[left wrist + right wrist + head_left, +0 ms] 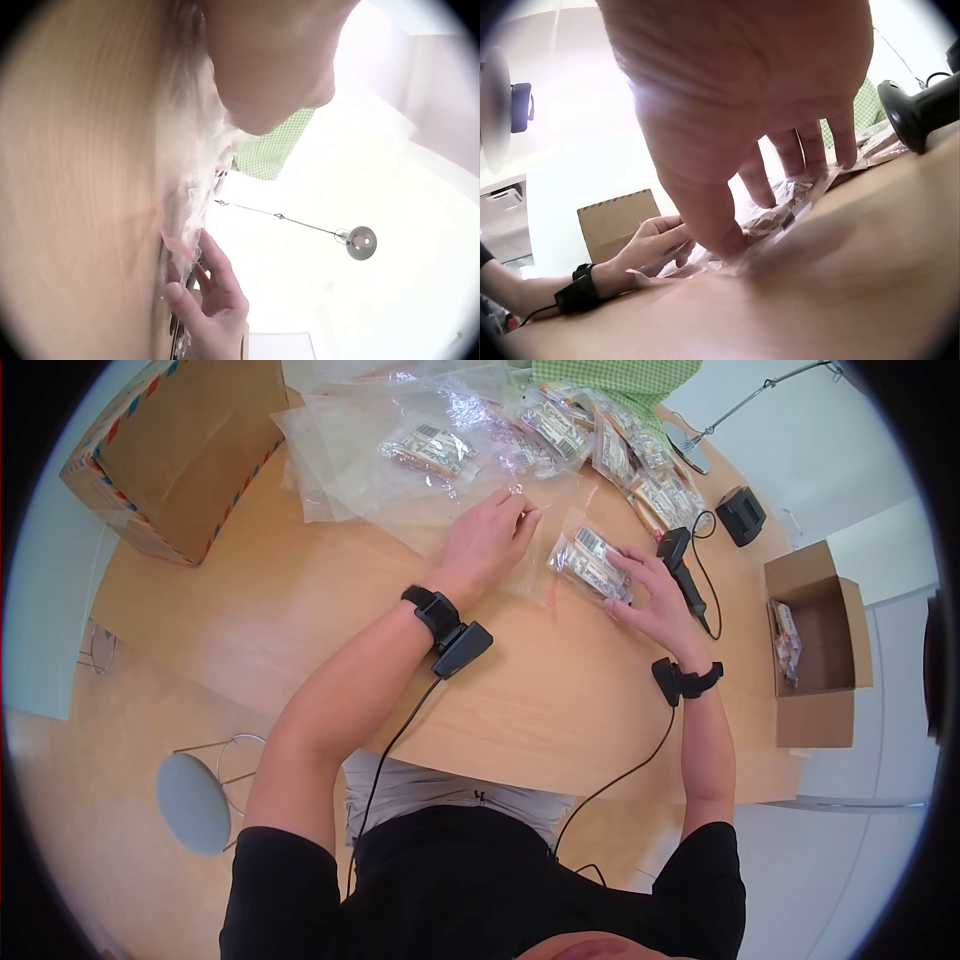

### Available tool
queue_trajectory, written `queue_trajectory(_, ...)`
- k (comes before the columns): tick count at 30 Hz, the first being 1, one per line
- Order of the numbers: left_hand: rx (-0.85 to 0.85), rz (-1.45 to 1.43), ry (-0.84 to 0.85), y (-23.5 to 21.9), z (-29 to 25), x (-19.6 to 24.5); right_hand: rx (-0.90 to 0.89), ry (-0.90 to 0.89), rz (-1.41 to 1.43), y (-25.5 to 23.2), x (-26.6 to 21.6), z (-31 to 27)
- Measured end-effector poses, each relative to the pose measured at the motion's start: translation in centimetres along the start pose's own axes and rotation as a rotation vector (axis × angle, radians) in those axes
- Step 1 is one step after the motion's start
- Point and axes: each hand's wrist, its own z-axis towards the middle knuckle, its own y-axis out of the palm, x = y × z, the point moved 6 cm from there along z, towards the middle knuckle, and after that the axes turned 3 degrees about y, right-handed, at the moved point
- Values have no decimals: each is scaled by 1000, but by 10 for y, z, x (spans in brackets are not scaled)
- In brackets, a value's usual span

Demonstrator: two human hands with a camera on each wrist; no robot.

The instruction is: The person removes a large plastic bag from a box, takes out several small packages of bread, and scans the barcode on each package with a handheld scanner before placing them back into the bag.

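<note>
Presently, right hand (655, 600) grips the right end of a barcode-labelled packet (590, 563) lying on the wood-grain table (560, 700); left hand (490, 540), fingers curled, appears to pinch a red-striped clear plastic bag (554, 598) just left of the packet. Tabletop runs unbroken between the forearms to the curved near edge. Room is tighter rightward: handheld barcode scanner (687, 578) lies just beside the right hand, open cardboard box (850, 620) farther out at the table's right edge. Beyond the hands, large clear bags (345, 465) and heaped packets (655, 480) bound the work area. Left fingertips are hidden in the left wrist view; the bag's outline is hard to trace, and whether the packet lies inside it cannot be told. Label print illegible; desk lamp cut off in head view.
</note>
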Motion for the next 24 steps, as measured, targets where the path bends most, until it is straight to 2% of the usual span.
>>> queue_trajectory(4,51,-47,16,-8,2,9,38,-81,-8,-3,-17,19)
queue_trajectory(10,82,-83,39,-9,2,10,48,-237,-140,20,-38,68)
queue_trajectory(24,125,-85,31,-12,2,5,87,-208,-88,70,-26,151)
